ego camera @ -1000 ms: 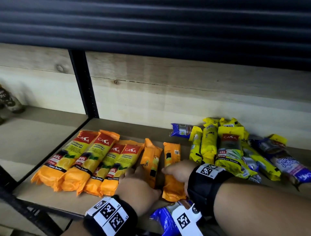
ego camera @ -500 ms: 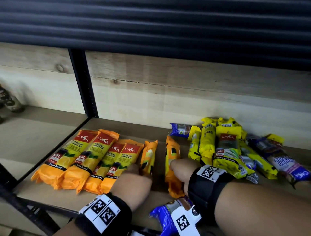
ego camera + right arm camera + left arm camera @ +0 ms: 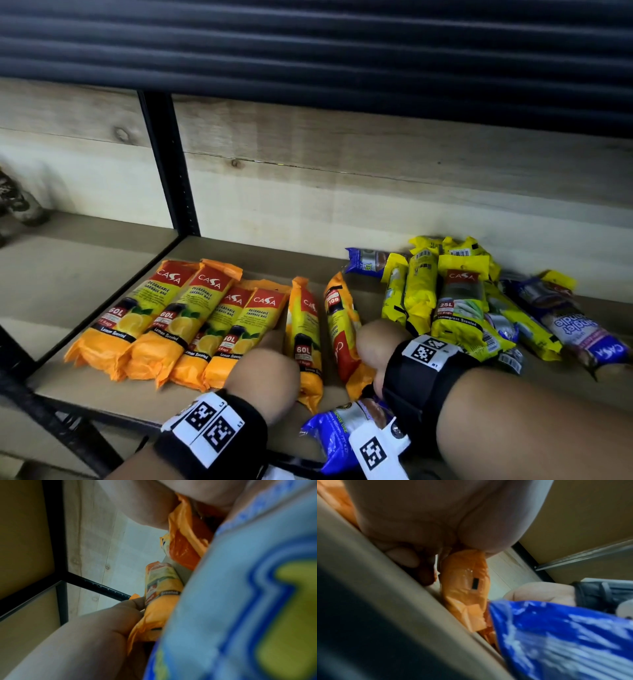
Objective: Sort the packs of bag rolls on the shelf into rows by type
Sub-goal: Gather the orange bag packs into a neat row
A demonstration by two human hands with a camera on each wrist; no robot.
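nearest the camera, a blue pack is lying at the shelf's front edge, partly under the right wrist. just past it, the left hand is gripping the lower part of an orange pack that is standing on its long edge; the left wrist view is showing the fingers curling under it with the thumb on the other side. beside it, the right hand is holding a second orange pack, also tipped on edge, with the palm closing around its lower half; how the fingertips are lying cannot be told. a small gap is separating these two packs. to the left, four orange packs are lying flat side by side in a row, faces up. to the right and further back, yellow packs are lying piled together with more blue ones, one small blue pack sitting near the wooden back wall.
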